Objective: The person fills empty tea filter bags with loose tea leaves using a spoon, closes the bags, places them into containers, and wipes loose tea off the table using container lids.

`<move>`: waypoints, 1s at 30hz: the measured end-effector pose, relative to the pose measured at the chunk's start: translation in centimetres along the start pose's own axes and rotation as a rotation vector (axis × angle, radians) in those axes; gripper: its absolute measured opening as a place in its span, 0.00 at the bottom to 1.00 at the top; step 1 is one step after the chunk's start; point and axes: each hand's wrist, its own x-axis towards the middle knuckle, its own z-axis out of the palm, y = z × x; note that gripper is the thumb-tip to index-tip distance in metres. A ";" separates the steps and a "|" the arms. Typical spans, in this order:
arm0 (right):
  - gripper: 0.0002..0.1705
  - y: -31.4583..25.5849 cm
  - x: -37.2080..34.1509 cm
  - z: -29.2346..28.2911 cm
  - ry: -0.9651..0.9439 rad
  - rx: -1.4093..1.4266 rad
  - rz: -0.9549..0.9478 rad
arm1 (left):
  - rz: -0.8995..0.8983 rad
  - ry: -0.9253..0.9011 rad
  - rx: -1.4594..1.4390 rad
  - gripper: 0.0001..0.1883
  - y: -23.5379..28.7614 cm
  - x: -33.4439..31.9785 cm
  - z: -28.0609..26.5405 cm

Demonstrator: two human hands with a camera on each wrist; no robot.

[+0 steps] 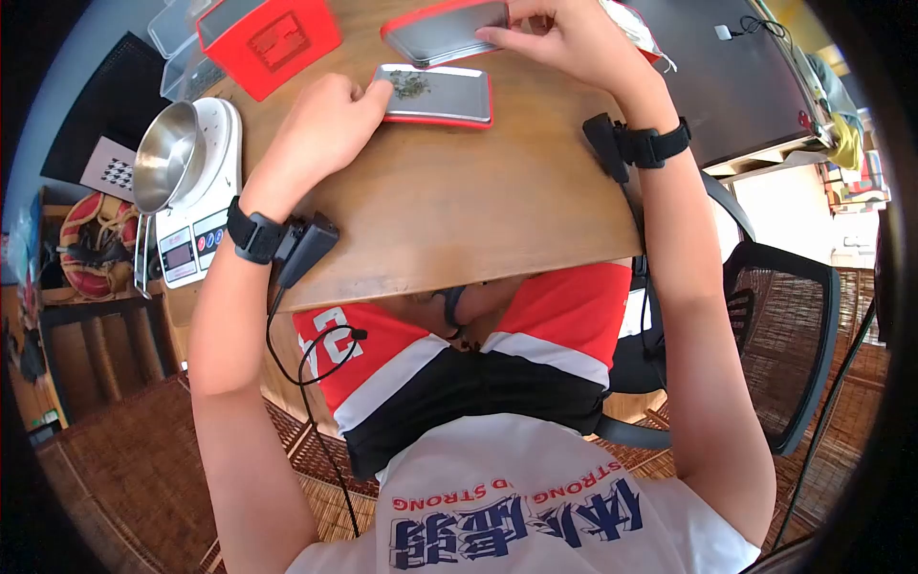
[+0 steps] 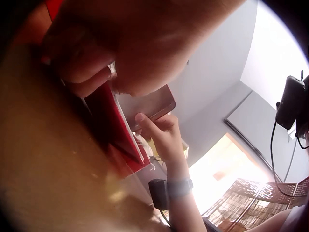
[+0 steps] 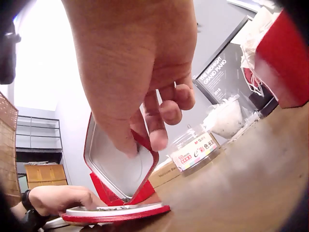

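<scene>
On the table lies a shallow red metal tin tray point(image 1: 465, 98) with a silver inside, and crumbled dried green leaves point(image 1: 411, 85) are gathered toward its left end. My left hand point(image 1: 325, 124) pinches that left end, thumb over the rim. A second red tin piece point(image 1: 445, 34), also silver inside, is tilted up behind the tray. My right hand point(image 1: 579, 46) grips its right end between thumb and fingers. In the right wrist view the tilted tin point(image 3: 118, 164) stands on a low corner right over the tray point(image 3: 145, 210), where some leaf bits show.
A white kitchen scale point(image 1: 228, 143) carrying a metal pan point(image 1: 172, 158) stands at the table's left. Behind it are a red box point(image 1: 277, 48) and clear plastic containers point(image 1: 186, 72). A labelled clear tub point(image 3: 193, 152) stands farther back. A dark cabinet point(image 1: 736, 86) adjoins the right side.
</scene>
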 end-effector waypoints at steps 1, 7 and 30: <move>0.18 -0.4 0.1 -0.1 0.002 -0.003 0.001 | -0.016 0.014 -0.009 0.31 -0.2 0.1 0.2; 0.18 -1.8 0.0 -0.2 0.020 -0.052 -0.104 | -0.017 0.058 -0.120 0.30 -0.2 0.0 0.7; 0.11 -1.1 0.3 0.6 0.473 -0.114 -0.236 | 0.085 0.062 -0.968 0.14 1.4 -0.6 0.0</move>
